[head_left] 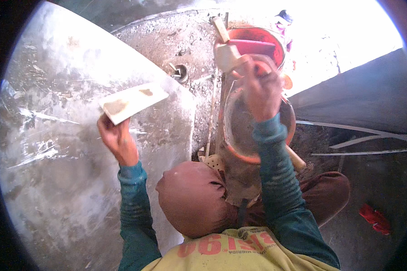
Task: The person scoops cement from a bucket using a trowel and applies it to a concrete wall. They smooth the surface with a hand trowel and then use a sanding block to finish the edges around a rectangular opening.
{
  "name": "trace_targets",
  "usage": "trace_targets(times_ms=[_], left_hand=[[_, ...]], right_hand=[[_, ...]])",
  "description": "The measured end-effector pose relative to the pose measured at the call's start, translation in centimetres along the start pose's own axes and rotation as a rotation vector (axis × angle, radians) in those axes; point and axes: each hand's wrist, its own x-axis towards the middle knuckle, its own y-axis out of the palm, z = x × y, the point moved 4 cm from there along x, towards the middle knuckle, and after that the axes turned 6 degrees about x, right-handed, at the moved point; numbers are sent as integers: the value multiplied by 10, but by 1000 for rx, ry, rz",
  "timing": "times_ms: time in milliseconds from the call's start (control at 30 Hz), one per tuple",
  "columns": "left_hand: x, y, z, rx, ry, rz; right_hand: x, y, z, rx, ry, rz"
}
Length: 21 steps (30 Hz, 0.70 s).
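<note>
My left hand (117, 137) grips the near-left edge of a white rectangular board (133, 100), with grey-brown smears on its face, held tilted over the metal sheet. Blurred by motion, my right hand (263, 92) is over the near bucket (228, 147), which has an orange rim and greyish contents. Its fingers look curled around something I cannot make out. Past the fingertips is a whitish flat piece (226, 56); whether the hand touches it is unclear. Beyond stands a red bucket (278, 39) with a pink-red thing (253, 46) inside and a pale handle (220, 29) at its rim.
A large curved metal sheet (68, 171) fills the left side. Beside its edge, a small round tin (181, 73) sits on rubble-strewn ground. A red cloth (374, 220) lies at lower right. Pale strips (371, 153) lie on the right. Someone (285, 20) is near the bright far opening.
</note>
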Motion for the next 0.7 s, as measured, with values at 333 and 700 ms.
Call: trace_targets(times_ms=[333, 700], left_hand=[[54, 219, -29, 19, 90, 266], [39, 307, 10, 391, 59, 323]], right_hand=[[130, -29, -121, -293, 130, 713], [142, -33, -195, -537, 12, 414]])
